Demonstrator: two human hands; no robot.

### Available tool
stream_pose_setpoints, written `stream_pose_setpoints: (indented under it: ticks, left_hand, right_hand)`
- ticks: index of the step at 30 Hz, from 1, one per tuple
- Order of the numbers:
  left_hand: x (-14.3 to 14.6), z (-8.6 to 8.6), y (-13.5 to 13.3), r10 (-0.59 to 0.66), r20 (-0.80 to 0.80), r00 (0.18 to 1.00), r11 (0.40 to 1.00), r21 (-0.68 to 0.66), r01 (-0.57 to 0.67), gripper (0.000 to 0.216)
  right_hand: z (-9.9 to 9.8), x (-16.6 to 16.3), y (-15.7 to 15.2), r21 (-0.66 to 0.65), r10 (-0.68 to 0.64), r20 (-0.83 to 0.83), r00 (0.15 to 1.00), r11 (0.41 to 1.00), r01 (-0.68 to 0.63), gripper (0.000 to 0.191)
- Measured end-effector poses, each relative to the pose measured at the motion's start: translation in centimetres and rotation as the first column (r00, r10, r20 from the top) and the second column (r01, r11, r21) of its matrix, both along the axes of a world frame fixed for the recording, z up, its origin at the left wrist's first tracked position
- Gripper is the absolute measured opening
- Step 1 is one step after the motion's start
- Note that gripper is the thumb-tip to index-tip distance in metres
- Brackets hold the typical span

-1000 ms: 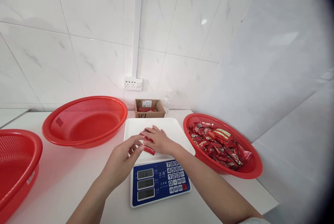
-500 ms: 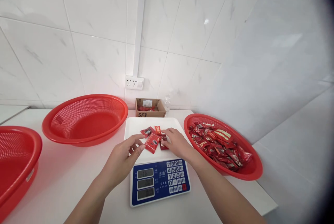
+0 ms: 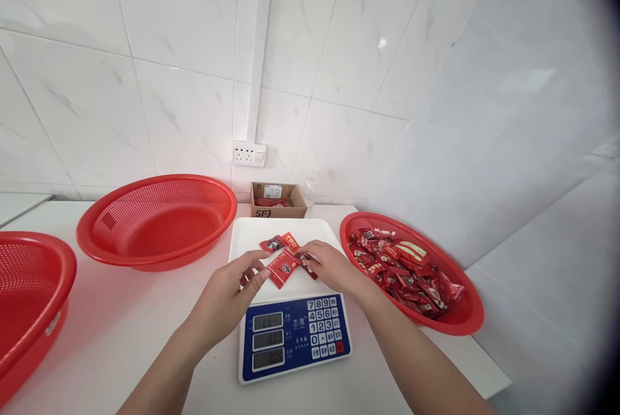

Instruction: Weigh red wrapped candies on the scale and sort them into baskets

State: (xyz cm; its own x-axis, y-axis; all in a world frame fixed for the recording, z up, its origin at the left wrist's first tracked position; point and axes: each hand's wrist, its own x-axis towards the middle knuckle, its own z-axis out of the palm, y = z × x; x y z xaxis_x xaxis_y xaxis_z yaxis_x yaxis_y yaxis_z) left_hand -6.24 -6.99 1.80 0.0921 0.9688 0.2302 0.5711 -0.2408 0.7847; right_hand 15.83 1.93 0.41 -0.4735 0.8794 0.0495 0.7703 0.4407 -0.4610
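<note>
Several small red snack packets lie on the white weighing pan of a digital scale. My left hand has thumb and fingers closed at the left edge of a bright red packet. A darker red packet is pinched in my right hand, whose fingers partly cover it. Behind these, a red packet with a round black-and-white print and an orange-red one rest on the pan. The scale's blue panel faces me, its digits faint.
A red basket of packets stands on the right, close to the wall. Two more red baskets, one further back and one nearer, stand on the left. Behind the scale is a small cardboard box with red packets, below a wall socket.
The dark red packet under my right hand has turned and tilted, and my right fingers have closed on it. My left hand has barely moved. The view has shifted slightly.
</note>
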Motion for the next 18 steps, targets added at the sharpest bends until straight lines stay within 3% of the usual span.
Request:
stream_pose_setpoints:
  ticks: [4,11,18]
  left_hand:
    - [0.0,0.1,0.0,-0.014,0.016,1.000,1.000,0.004,0.014,0.029]
    - [0.0,0.1,-0.1,-0.034,0.018,0.999,0.999,-0.006,0.034,0.029]
    - [-0.4,-0.1,0.0,-0.003,0.007,1.000,1.000,-0.020,0.003,0.030]
  right_hand:
    - [-0.2,-1.2,-0.1,0.084,0.098,-0.027,0.995,0.992,-0.095,0.032]
    - [-1.3,-4.6,2.3,0.274,0.235,0.095,0.967,0.928,-0.252,0.032]
    - [-0.8,-7.2,4.5,0.196,0.088,0.129,0.988,0.974,-0.112,0.020]
